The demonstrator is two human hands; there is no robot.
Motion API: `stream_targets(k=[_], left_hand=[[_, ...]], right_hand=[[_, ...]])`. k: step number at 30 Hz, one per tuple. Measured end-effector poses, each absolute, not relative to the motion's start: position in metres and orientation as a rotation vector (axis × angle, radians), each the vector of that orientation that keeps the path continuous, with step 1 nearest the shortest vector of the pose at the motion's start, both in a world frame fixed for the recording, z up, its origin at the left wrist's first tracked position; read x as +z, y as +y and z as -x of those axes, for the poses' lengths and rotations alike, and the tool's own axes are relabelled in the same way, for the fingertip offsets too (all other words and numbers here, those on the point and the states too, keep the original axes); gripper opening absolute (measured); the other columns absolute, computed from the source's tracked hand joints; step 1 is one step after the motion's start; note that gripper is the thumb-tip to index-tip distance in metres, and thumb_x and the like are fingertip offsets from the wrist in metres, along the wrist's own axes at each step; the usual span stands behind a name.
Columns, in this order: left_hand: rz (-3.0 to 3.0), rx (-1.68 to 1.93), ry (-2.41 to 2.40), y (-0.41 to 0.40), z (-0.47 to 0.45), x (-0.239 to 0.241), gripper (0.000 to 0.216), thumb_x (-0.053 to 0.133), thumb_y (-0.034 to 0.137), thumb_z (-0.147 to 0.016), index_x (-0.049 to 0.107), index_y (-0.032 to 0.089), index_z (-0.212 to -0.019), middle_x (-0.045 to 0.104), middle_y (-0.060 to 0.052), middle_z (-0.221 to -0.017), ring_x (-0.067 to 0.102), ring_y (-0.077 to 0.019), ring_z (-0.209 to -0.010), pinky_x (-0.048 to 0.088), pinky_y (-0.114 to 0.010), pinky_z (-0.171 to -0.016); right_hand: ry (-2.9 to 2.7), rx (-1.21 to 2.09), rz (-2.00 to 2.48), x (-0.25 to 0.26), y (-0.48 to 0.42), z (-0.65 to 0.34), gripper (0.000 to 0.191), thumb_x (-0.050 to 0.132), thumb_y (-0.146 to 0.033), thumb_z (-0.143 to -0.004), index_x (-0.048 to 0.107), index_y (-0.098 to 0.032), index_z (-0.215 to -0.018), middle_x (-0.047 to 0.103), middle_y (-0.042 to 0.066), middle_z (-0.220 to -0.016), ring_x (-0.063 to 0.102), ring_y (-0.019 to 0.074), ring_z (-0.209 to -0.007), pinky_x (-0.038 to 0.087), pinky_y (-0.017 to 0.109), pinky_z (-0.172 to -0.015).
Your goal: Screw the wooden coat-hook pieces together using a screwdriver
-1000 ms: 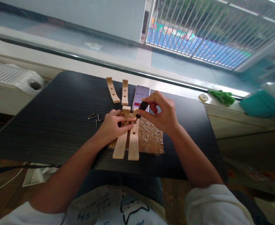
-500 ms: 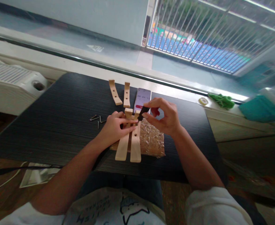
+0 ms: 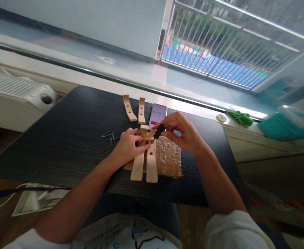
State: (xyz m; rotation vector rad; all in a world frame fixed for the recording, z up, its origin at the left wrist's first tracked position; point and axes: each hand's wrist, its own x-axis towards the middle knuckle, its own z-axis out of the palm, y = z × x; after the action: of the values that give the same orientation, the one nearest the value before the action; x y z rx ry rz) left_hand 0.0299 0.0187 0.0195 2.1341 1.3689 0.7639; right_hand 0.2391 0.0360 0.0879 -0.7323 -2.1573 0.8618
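Two pale wooden slats [image 3: 144, 162] lie side by side on a brown bubble-wrap mailer [image 3: 167, 157], joined at their far end to a small wooden block [image 3: 144, 129]. My left hand [image 3: 128, 147] presses its fingers down on the slats near that block. My right hand [image 3: 183, 133] pinches a short black-handled screwdriver [image 3: 159, 130], whose tip points down at the right slat's upper end.
Two more curved wooden pieces [image 3: 134, 109] and a phone [image 3: 157, 115] with a lit screen lie further back. Several loose screws [image 3: 111, 136] sit left of my hands on the dark table [image 3: 64, 138]. A radiator [image 3: 17, 93] stands to the left; green cloth [image 3: 240, 117] rests on the sill.
My right hand has turned a little on the screwdriver, with the handle now lower and nearer the slat. The left hand stays on the slats. The camera has tilted slightly.
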Motion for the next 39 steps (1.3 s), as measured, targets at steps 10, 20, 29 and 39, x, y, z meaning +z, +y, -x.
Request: stream_targets(k=[10, 20, 29, 39], left_hand=[[-2.156, 0.748, 1.363, 0.02, -0.03, 0.018, 0.023, 0.074, 0.031, -0.079, 0.076, 0.03, -0.102, 0.069, -0.007, -0.1, 0.055, -0.0256, -0.093, 0.044, -0.044, -0.091], [-2.176, 0.738, 1.352, 0.022, -0.029, 0.017, 0.025, 0.073, 0.033, -0.079, 0.076, 0.031, -0.104, 0.07, -0.006, -0.105, 0.056, -0.0257, -0.094, 0.045, -0.042, -0.089], [-2.199, 0.747, 1.356, 0.022, -0.028, 0.015, 0.025, 0.071, 0.034, -0.08, 0.076, 0.029, -0.104, 0.069, -0.007, -0.107, 0.056, -0.0272, -0.098, 0.044, -0.043, -0.093], [-2.203, 0.774, 1.365, 0.021, -0.028, 0.018, 0.023, 0.069, 0.037, -0.08, 0.077, 0.029, -0.1, 0.067, -0.006, -0.091, 0.056, -0.0254, -0.095, 0.044, -0.04, -0.093]], right_hand=[[-2.203, 0.557, 0.902, 0.096, 0.033, -0.235, 0.019, 0.068, -0.022, -0.08, 0.066, -0.022, -0.099, 0.054, -0.008, -0.059, 0.046, 0.0054, -0.051, 0.04, 0.023, -0.053], [-2.038, 0.59, 1.046, 0.086, 0.032, -0.226, 0.02, 0.069, -0.034, -0.078, 0.06, -0.022, -0.092, 0.043, -0.01, -0.052, 0.043, 0.0072, -0.049, 0.036, 0.026, -0.053], [-1.935, 0.559, 1.091, 0.079, 0.03, -0.221, 0.023, 0.072, -0.034, -0.074, 0.054, -0.023, -0.085, 0.042, -0.01, -0.055, 0.039, 0.0064, -0.05, 0.034, 0.026, -0.053], [-1.843, 0.556, 1.108, 0.077, 0.024, -0.211, 0.027, 0.074, -0.035, -0.071, 0.052, -0.023, -0.081, 0.043, -0.01, -0.057, 0.037, 0.0063, -0.05, 0.034, 0.026, -0.051]])
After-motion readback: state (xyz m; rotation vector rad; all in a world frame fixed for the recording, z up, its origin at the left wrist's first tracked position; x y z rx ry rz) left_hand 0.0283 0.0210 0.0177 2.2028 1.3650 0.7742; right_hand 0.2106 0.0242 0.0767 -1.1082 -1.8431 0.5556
